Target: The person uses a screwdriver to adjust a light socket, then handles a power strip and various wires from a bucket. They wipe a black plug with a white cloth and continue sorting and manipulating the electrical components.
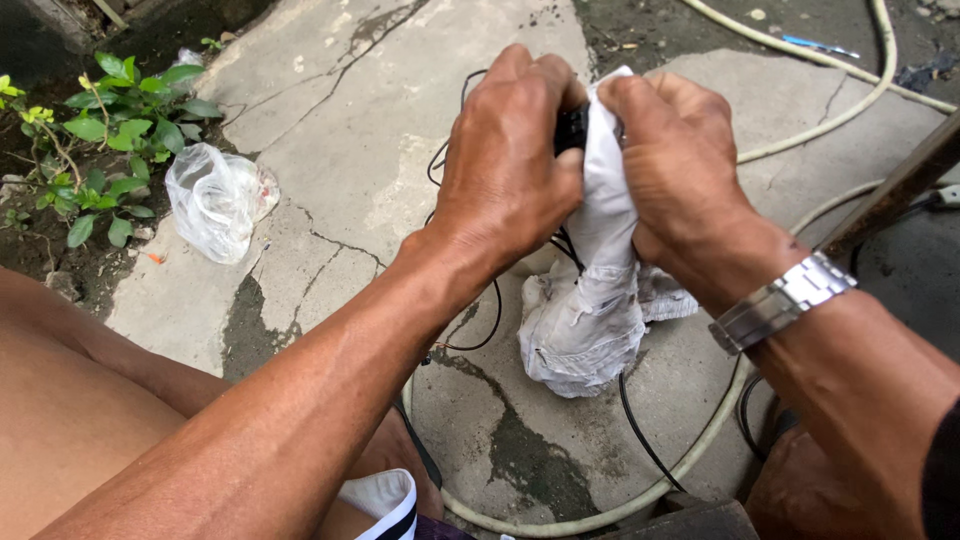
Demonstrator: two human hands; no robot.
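Both hands are raised together, the left hand [505, 165] clenched around one black device [571, 128], the right hand [672, 160] pinching one white rag [590, 290] against it.

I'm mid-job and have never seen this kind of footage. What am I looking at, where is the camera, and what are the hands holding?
There is one picture, from a camera worn on the person's head, looking down. The left hand and right hand are bare; the right wrist wears a metal watch. Together they grip a white cloth wrapped around a small black object, mostly hidden. Thin black wires trail from it. Below lies cracked concrete ground, with a pale hose, a clear plastic bag and green plants.
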